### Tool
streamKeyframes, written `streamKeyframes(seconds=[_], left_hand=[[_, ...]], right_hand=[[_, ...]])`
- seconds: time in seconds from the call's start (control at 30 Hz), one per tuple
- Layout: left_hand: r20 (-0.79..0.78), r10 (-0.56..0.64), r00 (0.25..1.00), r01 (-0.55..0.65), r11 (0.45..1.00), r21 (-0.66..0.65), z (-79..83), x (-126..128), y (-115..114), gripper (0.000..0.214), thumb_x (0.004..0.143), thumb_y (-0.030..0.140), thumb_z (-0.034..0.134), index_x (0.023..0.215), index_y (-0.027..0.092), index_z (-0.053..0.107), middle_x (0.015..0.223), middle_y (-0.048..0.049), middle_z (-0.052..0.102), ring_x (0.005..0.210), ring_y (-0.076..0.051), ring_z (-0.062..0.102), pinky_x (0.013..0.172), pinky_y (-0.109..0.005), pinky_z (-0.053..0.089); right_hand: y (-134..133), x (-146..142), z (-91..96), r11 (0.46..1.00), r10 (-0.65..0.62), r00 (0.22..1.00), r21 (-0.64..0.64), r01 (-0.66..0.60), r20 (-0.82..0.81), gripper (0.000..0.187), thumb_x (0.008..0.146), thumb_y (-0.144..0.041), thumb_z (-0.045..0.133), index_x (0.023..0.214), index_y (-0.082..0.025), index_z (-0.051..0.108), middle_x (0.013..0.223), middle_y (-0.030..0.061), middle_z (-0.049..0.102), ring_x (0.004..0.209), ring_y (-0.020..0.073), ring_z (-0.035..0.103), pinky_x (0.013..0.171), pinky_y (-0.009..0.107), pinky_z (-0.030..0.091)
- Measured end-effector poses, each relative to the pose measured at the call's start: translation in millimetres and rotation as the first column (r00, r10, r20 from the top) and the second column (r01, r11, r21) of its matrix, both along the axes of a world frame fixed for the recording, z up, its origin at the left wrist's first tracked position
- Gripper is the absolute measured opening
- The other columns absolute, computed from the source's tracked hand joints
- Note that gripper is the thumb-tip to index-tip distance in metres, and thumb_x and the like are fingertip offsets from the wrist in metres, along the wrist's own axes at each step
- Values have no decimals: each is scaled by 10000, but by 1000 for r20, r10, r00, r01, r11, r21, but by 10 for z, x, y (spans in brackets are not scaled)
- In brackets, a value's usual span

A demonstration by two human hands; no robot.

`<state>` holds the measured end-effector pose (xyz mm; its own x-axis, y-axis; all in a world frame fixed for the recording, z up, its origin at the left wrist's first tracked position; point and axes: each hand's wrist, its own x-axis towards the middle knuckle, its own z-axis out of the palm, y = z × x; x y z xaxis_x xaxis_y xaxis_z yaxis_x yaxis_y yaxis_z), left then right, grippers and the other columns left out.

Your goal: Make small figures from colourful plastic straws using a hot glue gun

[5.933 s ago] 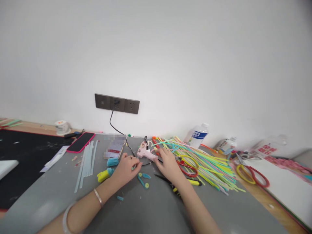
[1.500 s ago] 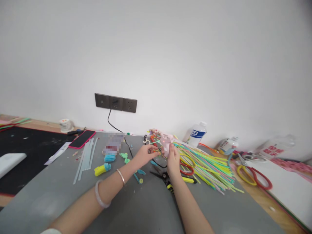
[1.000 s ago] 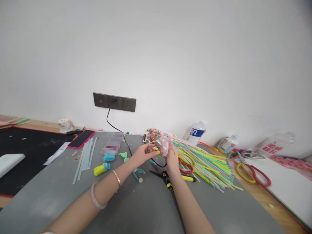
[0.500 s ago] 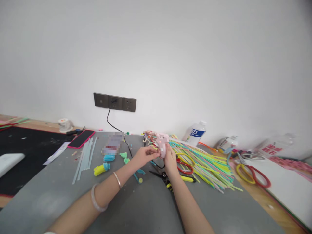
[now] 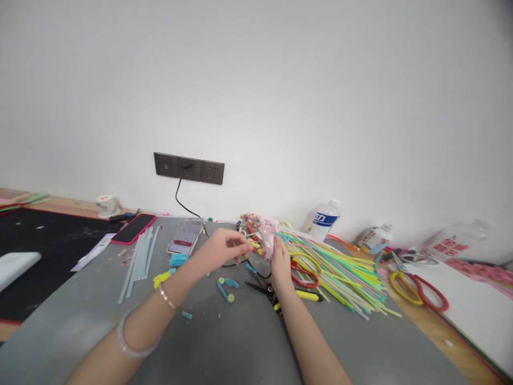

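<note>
My right hand (image 5: 281,264) is wrapped round the handle of a pink hot glue gun (image 5: 268,231), held upright above the table. Beside it, my left hand (image 5: 224,247) is closed in a pinch at a small yellow fuzzy piece (image 5: 255,245). That piece is close to the gun's front; whether it touches the nozzle I cannot tell. Below the hands lie a bent blue piece with yellow round ends (image 5: 223,291) and black-and-yellow pliers (image 5: 267,289). My left forearm partly covers a blue fuzzy piece (image 5: 178,260) and a yellow one (image 5: 160,279).
Pipe cleaners (image 5: 340,272) spread over the right, with red-and-yellow scissors (image 5: 306,275) on them. Glue sticks (image 5: 138,264), a pink-edged phone (image 5: 134,228) and another phone (image 5: 187,235) lie left. A bottle (image 5: 323,220) stands by the wall. A black cord runs to the socket (image 5: 189,168).
My left hand has shifted left and back from the glue gun, its forearm now covering the green pieces. More of the yellow piece and the bent blue piece shows. My right hand has hardly moved.
</note>
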<state>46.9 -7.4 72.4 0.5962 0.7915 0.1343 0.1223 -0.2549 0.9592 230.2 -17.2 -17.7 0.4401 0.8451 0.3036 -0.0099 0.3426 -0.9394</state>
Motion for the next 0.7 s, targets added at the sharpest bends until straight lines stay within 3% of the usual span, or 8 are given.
streamKeyframes(seconds=[0.17,0.3,0.4,0.53,0.6,0.7], left_hand=[[93,195,976,-212,947,242,441,-351,-30,225,818,382,650,763,172,710,678,-13,688,599,-133,621,610,-239,506],[242,462,853,-520,785,336,566,-554,64,201,805,370,658,786,177,707,701,-24,708,654,-155,649,655,-259,534],[268,554,788,-615,691,378,519,-626,209,203,806,360,637,766,168,689,724,-31,716,698,-160,663,695,-261,534],[3,499,867,-443,767,463,302,-537,439,253,832,374,591,756,164,710,779,-49,758,758,-184,687,695,-253,512],[-140,533,835,-378,739,557,166,-430,545,299,887,360,508,819,173,732,858,-52,778,808,-192,691,728,-257,507],[-212,537,817,-336,741,582,-20,-274,681,287,888,300,498,888,180,758,922,-65,789,830,-207,698,778,-277,501]], right_hand=[[32,33,-5,993,-117,991,-21,116,-67,546,857,-700,461,609,-219,532,493,-13,499,447,149,397,469,303,316],[51,81,-27,978,-211,970,-22,210,-123,502,864,-674,461,666,-218,531,522,-14,513,446,147,407,451,300,330],[66,111,-39,966,-256,953,-26,255,-159,481,873,-663,451,696,-221,521,532,-17,516,437,144,410,431,296,330],[75,93,-37,979,-205,963,-25,204,-173,484,882,-655,445,688,-219,528,525,-19,518,423,140,402,424,298,326],[71,64,-31,988,-152,974,-27,150,-171,495,879,-653,457,663,-216,540,520,-13,522,421,141,403,425,300,321],[61,32,-24,996,-84,982,-26,81,-168,509,864,-655,488,615,-214,542,515,-6,522,421,139,395,427,301,305]])
